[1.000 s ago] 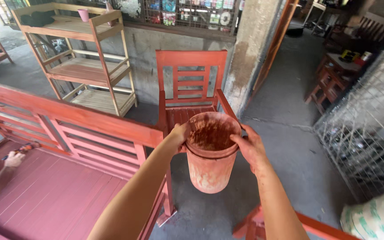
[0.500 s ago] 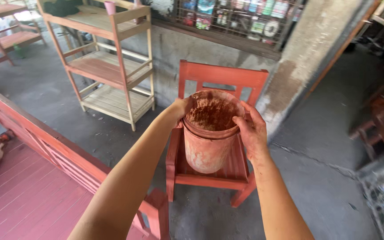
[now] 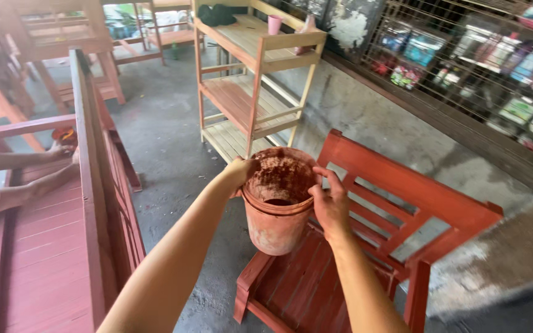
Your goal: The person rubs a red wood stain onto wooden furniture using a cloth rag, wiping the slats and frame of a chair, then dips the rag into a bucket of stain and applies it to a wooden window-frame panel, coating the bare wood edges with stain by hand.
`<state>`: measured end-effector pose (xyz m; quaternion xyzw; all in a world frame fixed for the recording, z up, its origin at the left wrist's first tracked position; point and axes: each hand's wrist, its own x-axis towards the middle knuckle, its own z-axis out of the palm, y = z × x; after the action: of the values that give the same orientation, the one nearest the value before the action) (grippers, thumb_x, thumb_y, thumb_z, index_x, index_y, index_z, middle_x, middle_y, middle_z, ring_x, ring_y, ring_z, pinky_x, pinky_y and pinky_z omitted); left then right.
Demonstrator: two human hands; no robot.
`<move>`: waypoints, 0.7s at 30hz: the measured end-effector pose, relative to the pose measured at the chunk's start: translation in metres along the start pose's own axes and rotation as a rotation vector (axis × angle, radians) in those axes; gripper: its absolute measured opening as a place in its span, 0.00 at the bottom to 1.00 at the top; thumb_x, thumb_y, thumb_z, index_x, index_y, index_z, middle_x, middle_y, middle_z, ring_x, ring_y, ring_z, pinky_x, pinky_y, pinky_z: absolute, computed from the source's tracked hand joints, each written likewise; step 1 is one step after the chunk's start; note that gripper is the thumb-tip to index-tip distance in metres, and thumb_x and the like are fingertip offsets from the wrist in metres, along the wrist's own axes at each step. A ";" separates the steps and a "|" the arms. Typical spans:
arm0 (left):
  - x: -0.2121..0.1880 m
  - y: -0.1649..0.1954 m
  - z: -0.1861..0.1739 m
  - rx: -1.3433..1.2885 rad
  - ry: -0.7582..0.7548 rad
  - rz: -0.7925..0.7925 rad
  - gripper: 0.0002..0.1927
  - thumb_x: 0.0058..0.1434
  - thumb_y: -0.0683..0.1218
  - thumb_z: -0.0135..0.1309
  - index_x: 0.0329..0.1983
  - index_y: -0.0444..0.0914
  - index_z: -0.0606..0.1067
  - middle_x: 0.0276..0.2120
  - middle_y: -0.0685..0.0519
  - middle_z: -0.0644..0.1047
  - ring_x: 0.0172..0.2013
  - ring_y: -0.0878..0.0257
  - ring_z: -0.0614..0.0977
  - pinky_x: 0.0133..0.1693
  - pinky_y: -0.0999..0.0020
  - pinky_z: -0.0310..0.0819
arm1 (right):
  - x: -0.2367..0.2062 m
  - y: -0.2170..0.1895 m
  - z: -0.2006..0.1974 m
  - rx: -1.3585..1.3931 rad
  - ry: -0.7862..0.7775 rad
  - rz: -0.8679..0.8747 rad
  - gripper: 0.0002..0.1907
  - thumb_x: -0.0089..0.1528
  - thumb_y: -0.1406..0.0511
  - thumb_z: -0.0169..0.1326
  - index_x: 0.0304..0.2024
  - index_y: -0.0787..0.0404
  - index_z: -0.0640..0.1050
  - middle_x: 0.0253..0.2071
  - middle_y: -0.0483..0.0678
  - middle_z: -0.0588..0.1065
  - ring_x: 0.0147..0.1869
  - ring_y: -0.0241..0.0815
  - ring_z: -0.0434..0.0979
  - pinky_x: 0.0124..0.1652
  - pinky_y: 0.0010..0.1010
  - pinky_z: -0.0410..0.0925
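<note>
While both hands grip its rim, the paint bucket [image 3: 277, 206] hangs in the air just above the seat of a small red chair [image 3: 365, 259], tilted slightly toward the camera. The left hand [image 3: 240, 172] is closed over the near-left edge of the rim, and the right hand [image 3: 330, 203] is clasped on the right edge with the fingers curled inside. The bucket is smeared with reddish-brown paint inside and out, and only a little dark liquid shows at the bottom, so it looks nearly used up. Whether its base touches the chair cannot be told; it seems to be clear of the seat.

The chair under it already wears a full red coat, as does the long bench [image 3: 63, 246] to the left, where another person's arms [image 3: 26, 176] rest on the slats. Behind the bucket a shelf unit [image 3: 248, 92] stands in bare, pale wood with a pink cup [image 3: 274, 24] on top, so by the look of it that piece is unpainted. A wire mesh rack [image 3: 464, 68] lines the wall on the right.
</note>
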<state>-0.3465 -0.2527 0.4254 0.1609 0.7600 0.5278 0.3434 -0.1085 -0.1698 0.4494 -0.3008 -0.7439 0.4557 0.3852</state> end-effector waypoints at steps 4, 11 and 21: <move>0.034 -0.016 -0.030 -0.084 0.218 0.058 0.23 0.56 0.52 0.57 0.49 0.30 0.78 0.34 0.45 0.81 0.30 0.58 0.80 0.31 0.60 0.73 | 0.050 0.002 0.035 -0.059 -0.104 0.079 0.24 0.57 0.67 0.47 0.55 0.51 0.78 0.29 0.45 0.78 0.34 0.35 0.77 0.38 0.30 0.70; 0.081 -0.044 -0.097 -0.250 0.415 0.090 0.22 0.55 0.50 0.57 0.47 0.30 0.80 0.36 0.45 0.83 0.37 0.58 0.81 0.42 0.63 0.76 | 0.095 0.006 0.126 0.000 -0.185 0.072 0.13 0.56 0.66 0.49 0.39 0.54 0.83 0.29 0.43 0.81 0.35 0.36 0.80 0.38 0.31 0.71; 0.115 -0.051 -0.192 -0.472 0.537 0.220 0.19 0.56 0.47 0.56 0.50 0.34 0.78 0.39 0.49 0.81 0.36 0.64 0.78 0.40 0.70 0.72 | 0.144 -0.028 0.228 0.029 -0.248 -0.005 0.07 0.54 0.62 0.55 0.28 0.58 0.81 0.29 0.47 0.81 0.37 0.42 0.81 0.39 0.33 0.70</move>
<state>-0.5551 -0.3362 0.3781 0.0140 0.6586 0.7456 0.1007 -0.3794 -0.1682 0.4523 -0.2345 -0.7799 0.4993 0.2956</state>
